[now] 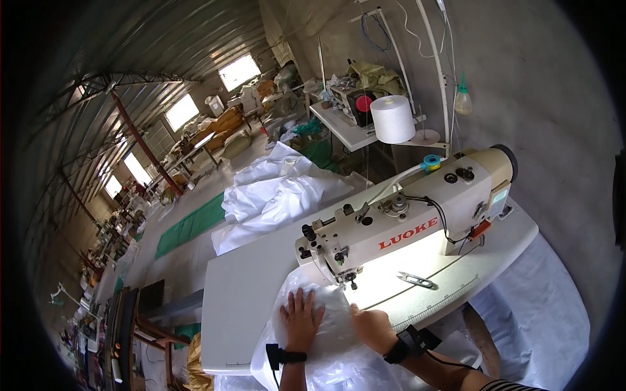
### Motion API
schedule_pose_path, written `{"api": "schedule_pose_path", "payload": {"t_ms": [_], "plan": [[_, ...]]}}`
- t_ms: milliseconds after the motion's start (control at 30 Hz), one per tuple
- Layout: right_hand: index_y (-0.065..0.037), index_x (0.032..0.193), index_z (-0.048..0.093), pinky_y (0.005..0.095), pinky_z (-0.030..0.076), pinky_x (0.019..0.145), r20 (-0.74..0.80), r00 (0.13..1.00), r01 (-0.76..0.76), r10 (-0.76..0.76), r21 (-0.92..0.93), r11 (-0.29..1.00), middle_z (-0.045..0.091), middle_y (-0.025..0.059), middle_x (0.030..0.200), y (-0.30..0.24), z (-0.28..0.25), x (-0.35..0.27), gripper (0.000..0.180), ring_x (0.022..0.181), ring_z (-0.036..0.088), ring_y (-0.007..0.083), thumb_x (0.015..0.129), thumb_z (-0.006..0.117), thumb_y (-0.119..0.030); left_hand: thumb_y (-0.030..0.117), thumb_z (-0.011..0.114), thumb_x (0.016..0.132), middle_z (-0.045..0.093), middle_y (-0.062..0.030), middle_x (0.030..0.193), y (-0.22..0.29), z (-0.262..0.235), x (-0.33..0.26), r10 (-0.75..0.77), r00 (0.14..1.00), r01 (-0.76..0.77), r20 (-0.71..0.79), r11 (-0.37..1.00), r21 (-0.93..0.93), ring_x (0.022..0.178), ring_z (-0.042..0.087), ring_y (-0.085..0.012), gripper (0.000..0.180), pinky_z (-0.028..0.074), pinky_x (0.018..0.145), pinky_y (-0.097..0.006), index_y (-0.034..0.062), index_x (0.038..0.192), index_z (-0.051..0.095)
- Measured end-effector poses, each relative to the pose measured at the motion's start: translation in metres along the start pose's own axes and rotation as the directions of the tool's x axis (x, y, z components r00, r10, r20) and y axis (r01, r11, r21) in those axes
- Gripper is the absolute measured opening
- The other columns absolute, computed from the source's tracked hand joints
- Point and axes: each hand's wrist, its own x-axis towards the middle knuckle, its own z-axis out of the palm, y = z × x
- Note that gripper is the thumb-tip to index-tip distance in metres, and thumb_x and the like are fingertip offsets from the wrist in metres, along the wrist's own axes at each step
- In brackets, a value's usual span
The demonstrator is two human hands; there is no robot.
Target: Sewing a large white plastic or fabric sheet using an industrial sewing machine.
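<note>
A white, slightly see-through plastic sheet (336, 355) lies under the needle end of a pale industrial sewing machine (411, 225) and hangs over the table's near edge. My left hand (302, 324) rests flat on it, fingers spread, just left of the presser foot. My right hand (374, 330) is closed at the sheet's right edge, close in front of the foot; its curled fingers seem to pinch that edge, though the fingertips are partly hidden. Small thread snips (417, 280) lie on the lit table to the right, touched by neither hand.
A large white thread cone (392, 119) stands behind the machine. White sheeting (280, 189) is heaped beyond the pale sewing table (235, 293); more white sheeting (541, 306) hangs at the right. A green strip (189, 225) lies on the floor. A squeeze bottle (463, 101) hangs by the wall.
</note>
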Motion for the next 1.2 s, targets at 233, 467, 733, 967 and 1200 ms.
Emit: {"api": "schedule_pose_path", "payload": {"t_ms": [233,467,733,967,1200], "plan": [[-0.003,0.143,0.033,0.0373,0.054,0.064,0.159,0.987,-0.114,0.004,0.690,0.714,0.067,0.0124,0.085,0.022,-0.042,-0.081,0.070,0.071,0.068,0.0299,0.089,0.068,-0.031,0.047,0.056,0.093,0.036,-0.0116,0.153,-0.032,0.007,0.033,0.056,0.998,-0.056,-0.018,0.998,-0.013,0.144,0.028,-0.0332,0.058,0.019,0.112,-0.064,0.0157,0.142,0.047],[0.003,0.117,0.057,0.0282,0.050,0.073,0.329,0.909,-0.130,-0.255,0.807,0.576,0.062,0.0082,0.088,0.045,0.014,-0.184,0.043,0.080,0.060,0.0151,0.088,0.073,-0.024,0.030,0.062,0.091,0.037,-0.0106,0.153,0.003,-0.031,-0.018,0.050,0.999,-0.049,-0.002,0.976,-0.211,0.142,0.032,-0.0310,0.053,0.024,0.113,-0.058,0.0110,0.139,0.050],[0.000,0.112,0.061,0.0298,0.049,0.085,0.738,0.515,-0.794,-0.435,0.602,0.081,0.065,0.0045,0.097,0.074,0.029,-0.231,0.040,0.093,0.060,0.0128,0.099,0.058,-0.038,0.016,0.059,0.092,0.054,-0.0142,0.137,-0.048,-0.048,-0.058,0.045,0.997,-0.051,-0.065,0.995,-0.089,0.127,0.050,-0.0350,0.034,0.040,0.108,-0.044,0.0039,0.124,0.060],[-0.001,0.109,0.064,0.0339,0.051,0.079,0.029,0.975,0.106,-0.220,0.808,0.579,0.066,0.0160,0.101,0.057,-0.009,-0.189,0.040,0.089,0.064,0.0289,0.093,0.064,-0.038,0.019,0.070,0.085,0.061,-0.0154,0.112,0.166,-0.099,-0.162,0.079,0.989,-0.114,-0.122,0.943,-0.312,0.101,0.061,-0.0338,0.031,0.048,0.091,-0.045,0.0047,0.111,0.062],[0.001,0.111,0.062,0.0289,0.051,0.060,0.551,0.798,-0.591,-0.243,0.794,-0.142,0.063,0.0037,0.077,0.050,0.002,-0.227,0.035,0.067,0.062,0.0126,0.101,0.055,-0.032,0.003,0.068,0.082,0.067,-0.0096,0.088,0.129,-0.085,-0.201,-0.105,0.956,-0.061,-0.274,0.841,-0.537,0.084,0.064,-0.0308,0.005,0.050,0.080,-0.045,0.0043,0.085,0.064]]}}
